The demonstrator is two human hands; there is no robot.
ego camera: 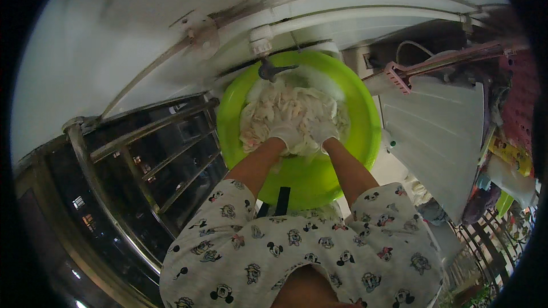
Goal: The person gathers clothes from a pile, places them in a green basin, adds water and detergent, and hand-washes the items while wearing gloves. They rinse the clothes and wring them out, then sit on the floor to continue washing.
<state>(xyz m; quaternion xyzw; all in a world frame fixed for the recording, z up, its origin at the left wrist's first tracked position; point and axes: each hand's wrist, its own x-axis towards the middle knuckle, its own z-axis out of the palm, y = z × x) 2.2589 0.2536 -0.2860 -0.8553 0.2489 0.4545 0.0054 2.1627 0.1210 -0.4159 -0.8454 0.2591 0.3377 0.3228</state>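
Note:
A large lime-green plastic basin stands before me, holding wet whitish cloth bunched in a heap. Suds show along the far inner wall. My left hand, in a pale glove, presses into the left part of the cloth. Close to its right, my right hand is in the cloth too, also in a pale glove. The fingers of both hands are lost among the folds, so their grip is hidden. Over the basin's far rim hangs a tap with a dark lever handle.
A white pipe runs along the wall behind the tap. Metal railings stand on the left. To the right are a white ribbed panel, a pink long-handled brush or rake head, a pink perforated basket and assorted bottles or packets.

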